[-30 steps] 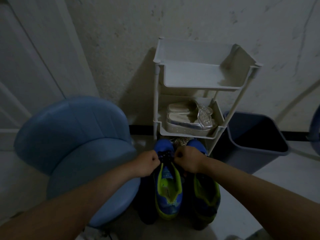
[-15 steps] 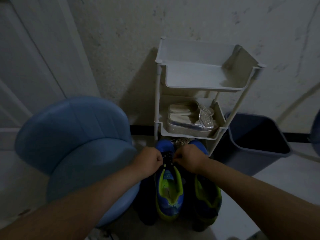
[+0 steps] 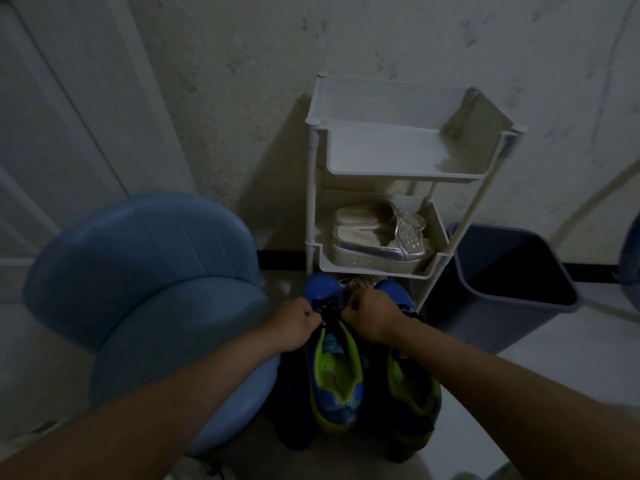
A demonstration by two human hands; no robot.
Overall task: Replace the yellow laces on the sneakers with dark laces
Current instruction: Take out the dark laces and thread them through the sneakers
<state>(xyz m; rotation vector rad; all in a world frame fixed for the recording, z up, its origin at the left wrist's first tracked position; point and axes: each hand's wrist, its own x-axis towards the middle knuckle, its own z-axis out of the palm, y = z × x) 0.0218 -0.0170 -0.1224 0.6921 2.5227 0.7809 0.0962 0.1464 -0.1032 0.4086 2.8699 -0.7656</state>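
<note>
Sneakers, blue with green lining, are set side by side on the floor, toes at the foot of a white rack where silver shoes are kept. A blue chair is placed just left, and a dark bin to the right. Over the left-side sneaker's front, a dark lace is pinched by the curled left hand and right hand. Fingertips are hidden behind the knuckles, and the eyelets are lost in shadow.

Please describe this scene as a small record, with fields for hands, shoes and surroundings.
hands: left hand and right hand both pinch the dark lace
shoe: blue sneaker with lime-green lining, on the floor
pair: matching sneaker beside it
behind: white plastic shelf rack holding silver shoes
sides: round blue chair, dark grey bin
</note>
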